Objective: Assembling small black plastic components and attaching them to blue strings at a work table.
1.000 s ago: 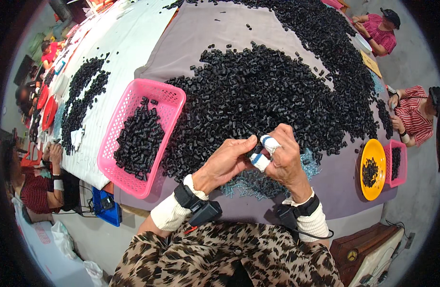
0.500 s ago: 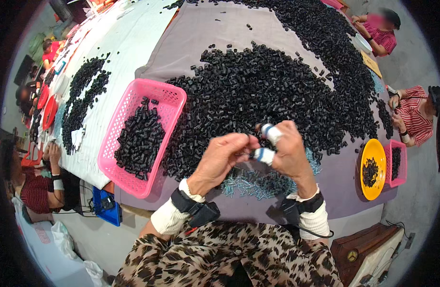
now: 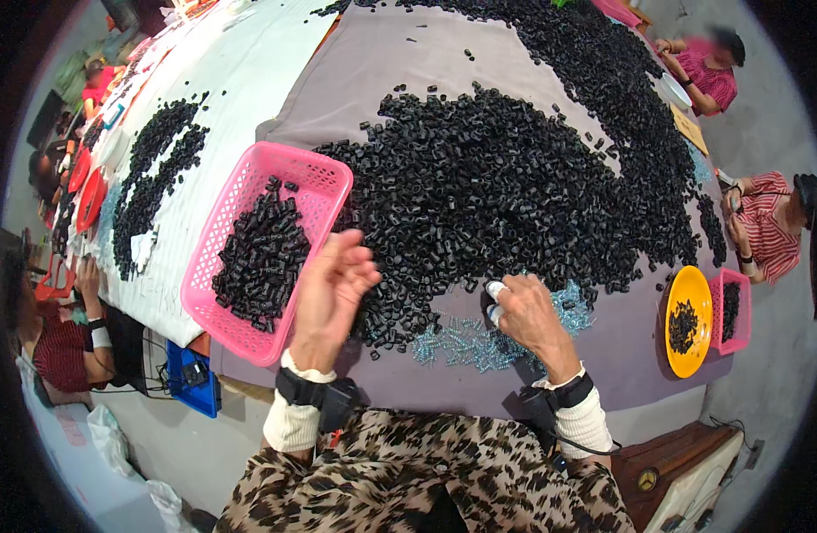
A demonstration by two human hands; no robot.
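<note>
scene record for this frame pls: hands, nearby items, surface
left hand: raised, fingers loosely open, beside the pink basket of black parts
right hand: down on the small clear pieces, white tape on fingertips
black parts pile: spread ahead of both hands
surface: grey cloth
far right: yellow dish

workshop (long sorting tables (image 3: 408,71), parts piles (image 3: 515,186))
</note>
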